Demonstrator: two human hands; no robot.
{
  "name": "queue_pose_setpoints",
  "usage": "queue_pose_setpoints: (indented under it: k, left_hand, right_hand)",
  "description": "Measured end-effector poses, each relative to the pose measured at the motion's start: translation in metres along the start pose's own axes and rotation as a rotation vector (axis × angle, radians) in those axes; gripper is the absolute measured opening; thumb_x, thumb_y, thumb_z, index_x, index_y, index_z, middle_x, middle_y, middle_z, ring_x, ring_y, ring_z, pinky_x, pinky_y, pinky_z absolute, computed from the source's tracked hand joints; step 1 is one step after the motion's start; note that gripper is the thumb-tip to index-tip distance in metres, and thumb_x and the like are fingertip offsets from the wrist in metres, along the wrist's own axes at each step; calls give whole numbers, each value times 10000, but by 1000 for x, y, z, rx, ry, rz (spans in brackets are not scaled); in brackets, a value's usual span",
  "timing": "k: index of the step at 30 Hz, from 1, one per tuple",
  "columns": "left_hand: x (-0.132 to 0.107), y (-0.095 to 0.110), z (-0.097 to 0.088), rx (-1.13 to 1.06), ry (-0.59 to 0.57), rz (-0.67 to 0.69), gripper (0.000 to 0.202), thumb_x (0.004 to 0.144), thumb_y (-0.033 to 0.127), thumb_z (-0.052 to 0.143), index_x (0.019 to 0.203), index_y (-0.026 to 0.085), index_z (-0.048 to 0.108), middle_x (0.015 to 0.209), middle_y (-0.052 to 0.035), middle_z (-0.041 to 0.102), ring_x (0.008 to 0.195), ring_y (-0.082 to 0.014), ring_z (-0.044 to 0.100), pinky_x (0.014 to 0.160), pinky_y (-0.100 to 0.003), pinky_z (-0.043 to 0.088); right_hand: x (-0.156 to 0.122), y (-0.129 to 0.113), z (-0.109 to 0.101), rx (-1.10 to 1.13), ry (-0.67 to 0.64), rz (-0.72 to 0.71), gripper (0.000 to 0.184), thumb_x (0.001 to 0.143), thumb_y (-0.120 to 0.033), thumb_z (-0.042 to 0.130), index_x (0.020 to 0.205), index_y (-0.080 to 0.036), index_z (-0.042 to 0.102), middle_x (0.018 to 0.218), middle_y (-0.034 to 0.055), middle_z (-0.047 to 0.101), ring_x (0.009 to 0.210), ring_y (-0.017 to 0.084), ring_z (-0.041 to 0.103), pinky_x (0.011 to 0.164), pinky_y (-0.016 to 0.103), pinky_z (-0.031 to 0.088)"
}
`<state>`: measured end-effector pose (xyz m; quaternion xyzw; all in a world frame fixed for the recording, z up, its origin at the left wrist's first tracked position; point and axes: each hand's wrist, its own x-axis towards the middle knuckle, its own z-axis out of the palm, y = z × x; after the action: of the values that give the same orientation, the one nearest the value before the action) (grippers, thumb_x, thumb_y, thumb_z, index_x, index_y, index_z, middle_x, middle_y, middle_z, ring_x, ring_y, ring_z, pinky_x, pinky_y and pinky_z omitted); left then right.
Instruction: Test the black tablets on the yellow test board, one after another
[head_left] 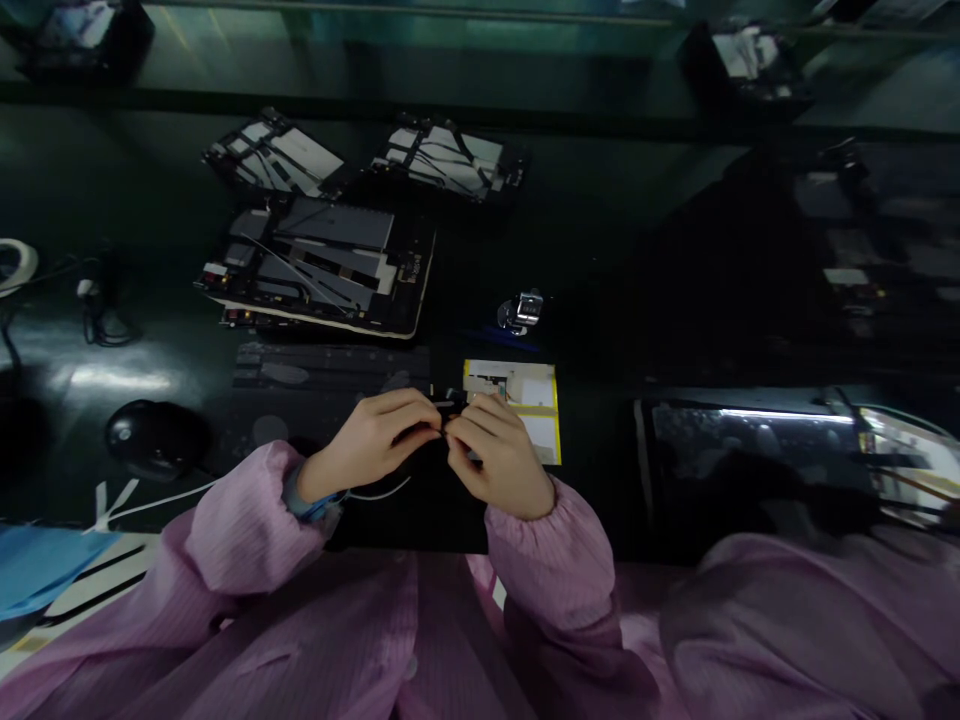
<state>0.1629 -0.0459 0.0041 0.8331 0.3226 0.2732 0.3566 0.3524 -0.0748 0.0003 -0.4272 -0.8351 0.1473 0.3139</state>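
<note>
My left hand (390,432) and my right hand (496,445) meet in front of me, fingertips pinched around a small dark part (448,404). Most of that part is covered by the fingers, so its kind cannot be made out. Just beyond and under my right hand lies a flat white battery pack with yellow edging (541,420). A blue wrist strap (306,500) circles my left wrist. Behind the pack stands a small shiny metal tape-dispenser-like piece (523,312). Left of my hands is a dark mat (330,372).
Opened tablets (322,265) are stacked at the back left, with further opened devices (446,160) behind. A black computer mouse (154,438) sits left. At right lie a dark glossy panel (757,450) and a neighbouring person's pink sleeve (810,620).
</note>
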Motion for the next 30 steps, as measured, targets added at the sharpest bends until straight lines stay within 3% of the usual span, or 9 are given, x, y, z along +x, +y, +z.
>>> queue_pose_setpoints:
  k: [5,7,9,12,15,19,22,25,30]
  left_hand:
    - [-1,-2,2,25,8,12,128,923,139,466,891,164,587,866,-40,604,809,-134,565,742,-273,478]
    - [-1,-3,2,10,8,14,103,920,181,501,951,170,599,979,-60,616,912,-151,575,811,-293,485]
    - [-1,-3,0,4,13,1,207,898,250,562,1093,187,590,1184,-89,575,1011,-175,564,858,-315,489]
    - [0,4,-8,10,78,-84,384,887,306,573,1256,215,520,1350,-111,469,875,-142,583,731,-275,521]
    - [-8,18,-32,17,197,-157,326,911,276,511,1230,213,539,1351,-100,471,799,-115,583,679,-246,523]
    - [-54,26,-79,92,287,-322,357,906,305,509,1255,232,528,1294,-57,533,1045,-183,581,900,-306,503]
    - [-106,6,-103,128,443,-542,391,889,394,510,1241,223,536,1248,-47,574,1088,-212,581,987,-357,464]
    - [-148,-25,-106,112,532,-749,527,820,497,545,1222,156,544,1236,-100,582,1089,-258,588,977,-396,475]
    - [-168,-52,-92,0,391,-830,595,816,525,531,1301,182,496,1313,-106,548,1214,-265,520,1026,-387,433]
  right_hand:
    - [1,-1,3,-28,-9,26,199,856,-138,452,683,-172,544,638,14,526,712,150,425,691,301,361]
    - [0,0,3,-32,-7,65,205,857,-145,444,676,-175,536,641,19,528,712,154,431,687,305,362]
    - [-1,2,2,-14,-14,103,188,852,-145,442,701,-175,550,660,24,548,720,161,451,692,312,371]
    - [-2,8,-2,52,-17,154,177,863,-154,445,756,-179,584,685,23,586,730,165,489,710,322,398]
    - [-2,10,-12,114,42,218,167,904,-215,463,858,-186,621,792,29,639,796,166,552,767,330,444]
    - [-14,-17,-37,-90,358,388,231,908,-241,488,1106,-204,600,1091,77,621,1023,196,568,911,370,458]
    - [-33,-52,-47,-200,559,426,244,885,-181,502,1110,-203,594,1033,76,628,972,188,589,877,348,480]
    - [-46,-75,-28,-74,443,405,217,896,-146,461,1059,-207,591,900,42,647,847,149,623,790,285,512]
    - [-35,-72,46,-57,230,453,308,904,-222,437,1193,-167,530,1122,121,624,1049,212,594,899,378,517]
